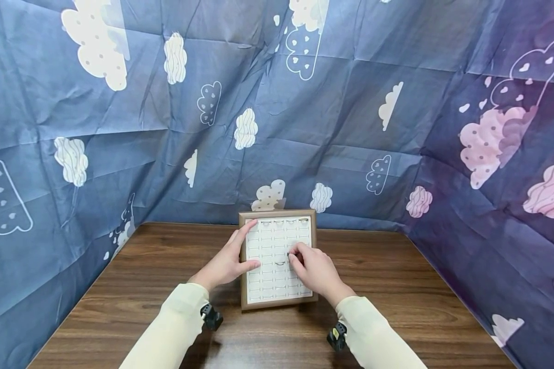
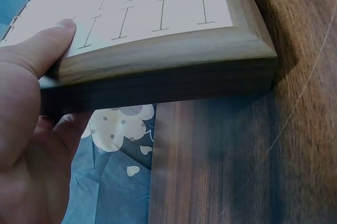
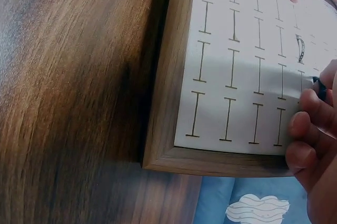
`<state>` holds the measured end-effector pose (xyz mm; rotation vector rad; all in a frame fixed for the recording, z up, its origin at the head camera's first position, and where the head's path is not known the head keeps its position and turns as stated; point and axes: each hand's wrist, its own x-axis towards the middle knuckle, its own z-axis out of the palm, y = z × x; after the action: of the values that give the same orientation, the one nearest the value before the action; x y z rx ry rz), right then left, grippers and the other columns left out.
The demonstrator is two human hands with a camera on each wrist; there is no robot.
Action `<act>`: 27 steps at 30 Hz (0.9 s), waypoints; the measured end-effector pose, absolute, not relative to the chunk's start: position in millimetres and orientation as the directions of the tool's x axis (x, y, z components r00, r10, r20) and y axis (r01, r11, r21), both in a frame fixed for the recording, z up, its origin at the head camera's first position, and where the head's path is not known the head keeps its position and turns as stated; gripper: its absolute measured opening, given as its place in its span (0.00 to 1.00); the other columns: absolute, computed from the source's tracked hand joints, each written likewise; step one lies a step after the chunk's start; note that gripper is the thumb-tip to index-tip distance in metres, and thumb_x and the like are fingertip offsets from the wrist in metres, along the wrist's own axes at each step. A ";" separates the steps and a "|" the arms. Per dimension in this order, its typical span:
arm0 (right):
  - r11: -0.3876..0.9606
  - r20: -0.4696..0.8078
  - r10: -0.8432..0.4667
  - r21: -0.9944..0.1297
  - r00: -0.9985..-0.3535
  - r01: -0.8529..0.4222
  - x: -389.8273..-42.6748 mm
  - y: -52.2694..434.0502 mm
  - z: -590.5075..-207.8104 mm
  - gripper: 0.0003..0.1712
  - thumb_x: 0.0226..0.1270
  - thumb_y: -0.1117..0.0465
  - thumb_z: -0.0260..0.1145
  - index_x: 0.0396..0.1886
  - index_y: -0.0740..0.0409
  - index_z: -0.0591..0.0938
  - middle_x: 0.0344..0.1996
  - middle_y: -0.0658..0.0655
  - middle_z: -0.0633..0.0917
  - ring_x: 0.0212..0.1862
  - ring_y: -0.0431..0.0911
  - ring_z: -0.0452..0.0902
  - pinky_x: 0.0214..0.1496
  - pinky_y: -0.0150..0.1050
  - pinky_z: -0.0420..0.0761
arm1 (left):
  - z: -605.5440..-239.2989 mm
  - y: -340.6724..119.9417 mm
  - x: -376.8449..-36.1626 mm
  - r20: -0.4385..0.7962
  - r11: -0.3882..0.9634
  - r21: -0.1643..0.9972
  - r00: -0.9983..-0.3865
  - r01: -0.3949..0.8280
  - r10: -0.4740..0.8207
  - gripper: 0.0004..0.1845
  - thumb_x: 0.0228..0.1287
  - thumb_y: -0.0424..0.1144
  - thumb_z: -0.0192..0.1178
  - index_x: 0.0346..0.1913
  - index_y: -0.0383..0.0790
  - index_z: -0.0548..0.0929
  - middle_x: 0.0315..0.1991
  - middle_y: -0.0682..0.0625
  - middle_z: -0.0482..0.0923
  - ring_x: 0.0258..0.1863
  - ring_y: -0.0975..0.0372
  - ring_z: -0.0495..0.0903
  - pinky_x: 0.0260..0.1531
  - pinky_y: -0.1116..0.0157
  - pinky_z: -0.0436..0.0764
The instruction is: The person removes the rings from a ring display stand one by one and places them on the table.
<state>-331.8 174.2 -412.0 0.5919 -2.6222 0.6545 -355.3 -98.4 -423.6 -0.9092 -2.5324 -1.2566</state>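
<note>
A ring display board [image 1: 268, 279] with a wooden frame and a white slotted pad leans upright on the table. My left hand [image 1: 226, 260] holds its left edge. In the left wrist view the thumb [image 2: 55, 42] lies over the front and other fingers are behind the frame. My right hand [image 1: 317, 269] pinches a small dark ring [image 3: 319, 88] between thumb and forefinger, close against the pad right of the middle. A thin silver ring [image 3: 300, 49] sits in a slot beside it. Several rings [image 1: 279, 222] line the top row.
The brown wooden table [image 1: 175, 253] stretches around the board. Behind it and at both sides hangs a dark blue cloth [image 1: 277, 164] with cloud prints. A small black camera [image 1: 211, 316] is strapped at the left wrist, another [image 1: 337, 336] at the right.
</note>
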 end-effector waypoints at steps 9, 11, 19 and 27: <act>0.793 0.457 -0.317 -0.352 -0.831 -0.496 -334.3 173.1 -412.1 0.05 0.76 0.58 0.67 0.37 0.46 0.81 0.23 0.41 0.77 0.27 0.37 0.72 0.35 0.38 0.73 | -424.2 -101.0 -353.9 0.405 0.458 0.666 -0.801 0.589 0.441 0.57 0.68 0.37 0.76 0.89 0.59 0.47 0.82 0.38 0.58 0.77 0.48 0.67 0.76 0.45 0.70; 0.788 0.460 -0.320 -0.356 -0.828 -0.503 -334.7 172.9 -412.0 0.05 0.76 0.59 0.67 0.36 0.46 0.81 0.22 0.42 0.77 0.27 0.37 0.71 0.34 0.37 0.73 | -423.9 -101.5 -353.4 0.405 0.460 0.666 -0.802 0.587 0.439 0.57 0.68 0.37 0.76 0.89 0.59 0.47 0.82 0.38 0.58 0.76 0.47 0.68 0.75 0.45 0.70; 0.780 0.443 -0.322 -0.377 -0.837 -0.500 -333.1 173.1 -410.8 0.06 0.75 0.58 0.67 0.35 0.46 0.80 0.23 0.42 0.76 0.28 0.39 0.71 0.36 0.36 0.72 | -423.9 -102.3 -354.4 0.406 0.465 0.661 -0.802 0.589 0.439 0.57 0.68 0.37 0.76 0.88 0.59 0.47 0.81 0.37 0.59 0.75 0.47 0.69 0.75 0.45 0.71; 0.766 0.471 -0.317 -0.385 -0.823 -0.515 -333.9 177.0 -415.2 0.07 0.74 0.59 0.68 0.35 0.45 0.79 0.23 0.41 0.75 0.28 0.37 0.70 0.36 0.35 0.71 | -424.0 -101.8 -356.6 0.394 0.467 0.662 -0.802 0.586 0.449 0.57 0.69 0.39 0.75 0.88 0.62 0.46 0.81 0.38 0.59 0.75 0.48 0.69 0.75 0.46 0.71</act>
<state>-333.9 177.0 -415.2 0.6345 -2.5807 0.7200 -356.6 -101.8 -424.0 -0.9075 -2.5465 -1.2471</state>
